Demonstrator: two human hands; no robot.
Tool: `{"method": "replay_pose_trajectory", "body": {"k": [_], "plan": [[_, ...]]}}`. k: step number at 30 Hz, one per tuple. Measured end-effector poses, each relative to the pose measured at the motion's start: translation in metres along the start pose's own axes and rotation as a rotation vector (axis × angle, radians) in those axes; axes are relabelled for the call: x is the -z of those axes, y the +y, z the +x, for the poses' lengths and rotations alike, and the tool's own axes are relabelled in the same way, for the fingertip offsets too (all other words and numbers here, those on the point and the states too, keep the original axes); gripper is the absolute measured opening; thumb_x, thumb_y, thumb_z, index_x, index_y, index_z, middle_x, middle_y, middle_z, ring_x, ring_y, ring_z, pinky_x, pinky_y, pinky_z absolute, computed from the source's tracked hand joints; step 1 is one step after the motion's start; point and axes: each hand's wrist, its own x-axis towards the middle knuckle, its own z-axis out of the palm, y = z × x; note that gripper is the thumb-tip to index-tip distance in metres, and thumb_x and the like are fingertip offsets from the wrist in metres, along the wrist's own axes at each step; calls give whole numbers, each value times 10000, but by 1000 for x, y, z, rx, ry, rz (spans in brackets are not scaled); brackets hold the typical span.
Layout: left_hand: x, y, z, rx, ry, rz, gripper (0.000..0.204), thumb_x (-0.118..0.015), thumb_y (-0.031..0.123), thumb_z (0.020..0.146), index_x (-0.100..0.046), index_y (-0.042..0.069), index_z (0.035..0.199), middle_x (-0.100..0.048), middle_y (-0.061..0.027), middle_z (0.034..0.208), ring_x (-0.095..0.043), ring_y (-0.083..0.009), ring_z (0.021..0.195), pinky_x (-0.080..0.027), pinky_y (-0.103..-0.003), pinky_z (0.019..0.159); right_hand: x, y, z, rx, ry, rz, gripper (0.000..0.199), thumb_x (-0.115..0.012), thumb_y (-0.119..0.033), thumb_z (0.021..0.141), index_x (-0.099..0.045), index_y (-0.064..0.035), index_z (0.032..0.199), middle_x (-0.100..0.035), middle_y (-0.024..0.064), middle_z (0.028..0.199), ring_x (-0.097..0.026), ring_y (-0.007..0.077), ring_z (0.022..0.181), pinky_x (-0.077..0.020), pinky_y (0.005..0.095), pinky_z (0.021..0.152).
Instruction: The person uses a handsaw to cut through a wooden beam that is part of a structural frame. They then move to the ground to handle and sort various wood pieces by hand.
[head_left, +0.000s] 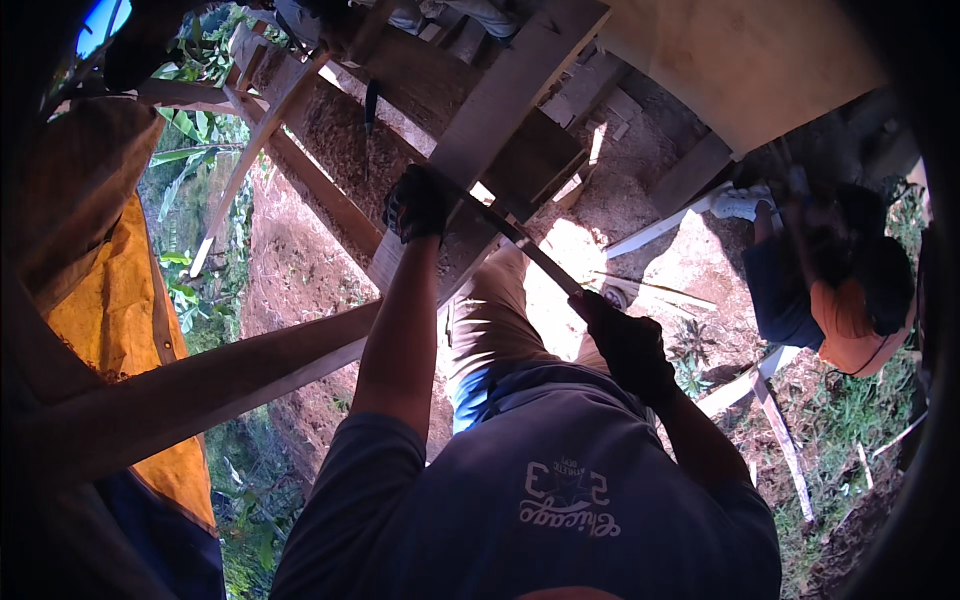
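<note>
Black-gloved, the right hand (630,347) grips one long tool (546,263) while the left hand (413,205) clasps one plank (485,128).

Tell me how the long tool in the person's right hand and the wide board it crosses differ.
The tool is narrow, while the board is much wider. The tool looks darker than the board. In the picture, the tool slants down to the right; the board slants up to the right. Both are long and straight.
</note>
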Motion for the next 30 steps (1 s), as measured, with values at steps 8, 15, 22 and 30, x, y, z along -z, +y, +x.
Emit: {"method": "replay_pose_trajectory", "body": {"k": [8, 15, 22, 30], "plan": [[-6, -1, -7, -17, 51, -1, 362, -526, 427, 1090, -731, 132, 1131, -782, -161, 1072, -785, -377, 996, -631, -530, 812, -24, -18, 82, 76, 125, 156, 519, -715, -82, 976, -638, -118, 1488, -787, 127, 1212, -750, 274, 766, -583, 368, 654], [17, 9, -3, 65, -90, 24, 452, -688, 430, 989, -699, 56, 1241, -764, -226, 1175, -761, -389, 1116, -636, -506, 918, 19, -6, -22, -8, 47, 37, 532, -709, -134, 997, -633, -241, 1512, -799, 90, 1067, -747, 270, 706, -588, 412, 631], [31, 15, -10, -75, 27, -65, 341, -678, 435, 993, -749, 146, 1162, -785, -170, 1098, -774, -373, 1027, -628, -511, 844, -53, -10, 91, 131, 122, 108, 657, -708, -91, 1005, -516, -149, 1630, -735, 136, 1411, -739, 258, 657, -587, 356, 593], [17, 7, 5, 140, -63, -21, 394, -728, 401, 938, -745, 98, 1189, -784, -187, 1149, -770, -398, 1095, -632, -517, 893, -5, -10, -6, -83, -177, -115, 530, -683, -83, 1004, -625, -112, 1531, -753, 149, 1363, -791, 249, 837, -615, 366, 677]]}}
